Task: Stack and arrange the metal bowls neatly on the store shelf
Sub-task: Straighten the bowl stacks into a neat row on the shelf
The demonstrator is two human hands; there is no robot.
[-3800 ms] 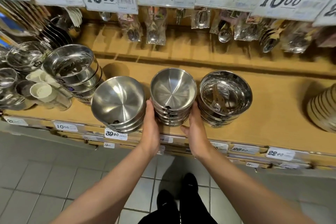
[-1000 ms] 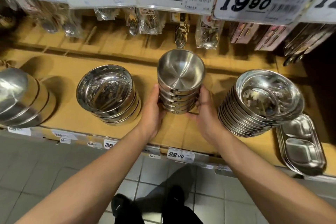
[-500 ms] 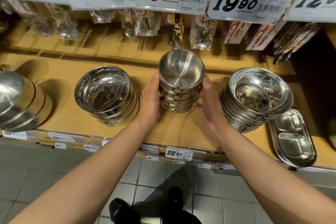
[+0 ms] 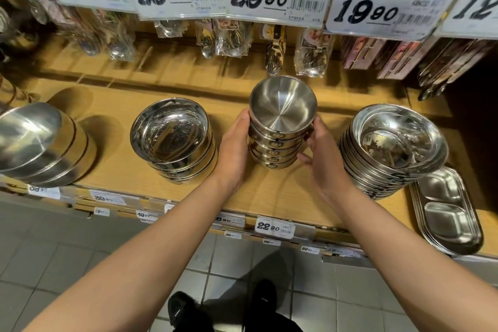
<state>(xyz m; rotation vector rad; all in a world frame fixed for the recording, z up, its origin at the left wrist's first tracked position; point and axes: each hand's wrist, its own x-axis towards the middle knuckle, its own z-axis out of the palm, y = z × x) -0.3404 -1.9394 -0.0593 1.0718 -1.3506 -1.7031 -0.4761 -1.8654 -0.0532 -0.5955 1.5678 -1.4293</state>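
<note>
Head view shows my left hand (image 4: 234, 147) and right hand (image 4: 324, 155) cupping a stack of small brushed-steel bowls (image 4: 280, 127) from both sides, fingers curled round its walls. It sits on the wooden store shelf (image 4: 280, 191), between a stack of wider polished steel bowls (image 4: 172, 140) and a stack of shallow steel dishes (image 4: 393, 148). Step in hand, as I judge it: positioning the stack. Next move calls for squaring it upright, then releasing evenly.

A: Middle stack of small bowls (image 4: 280, 129)?
B: Five nested, brushed steel, each labelled "304", upright on the wooden shelf (image 4: 269, 191).
A: Neighbours?
B: Wider polished stack (image 4: 175, 140) left; tilted shallow-bowl stack (image 4: 390, 148) right; both apart.
</note>
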